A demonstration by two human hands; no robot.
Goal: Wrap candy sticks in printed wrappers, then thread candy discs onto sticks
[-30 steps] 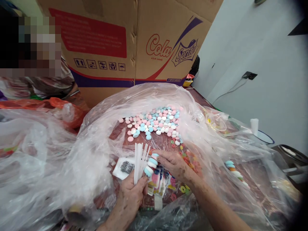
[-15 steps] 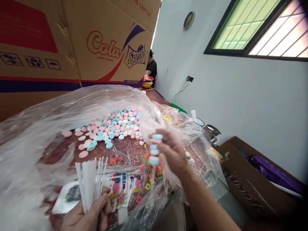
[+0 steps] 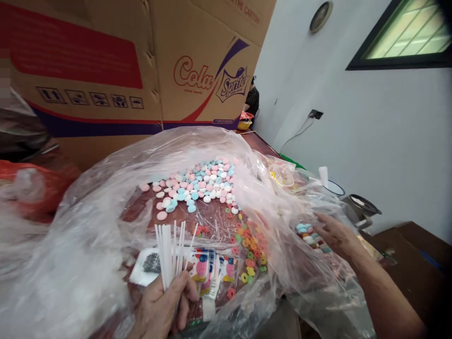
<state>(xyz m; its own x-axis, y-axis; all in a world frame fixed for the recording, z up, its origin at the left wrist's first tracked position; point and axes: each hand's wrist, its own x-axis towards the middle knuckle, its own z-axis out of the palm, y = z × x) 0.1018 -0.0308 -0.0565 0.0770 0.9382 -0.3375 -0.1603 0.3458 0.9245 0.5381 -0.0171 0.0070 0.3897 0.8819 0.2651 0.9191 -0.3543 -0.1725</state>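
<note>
My left hand (image 3: 165, 301) is closed round a bundle of thin white sticks (image 3: 167, 254), which point upward and fan out. My right hand (image 3: 335, 235) is at the right, its fingers stretched out and slightly blurred. Beside its fingertips lie rows of stacked coloured candies (image 3: 310, 235) on the clear plastic. A pile of pink, blue and white round candies (image 3: 205, 181) is spread on the table beyond my left hand. Small ring-shaped gummies (image 3: 250, 249) lie between my hands. Printed packets (image 3: 208, 270) lie just behind the sticks.
A big cola carton (image 3: 116, 61) stands at the back. Crumpled plastic sheeting (image 3: 88, 226) surrounds the candies. At the right are a metal mug (image 3: 362, 205) and a brown box (image 3: 409, 259). A red bag (image 3: 38, 188) is at the left; another person (image 3: 252, 99) sits far behind.
My right hand has moved right, carrying a short stack of blue, pink and white candies to the rows there, and its fingers have let go. My left hand still holds the sticks. The view has turned left.
</note>
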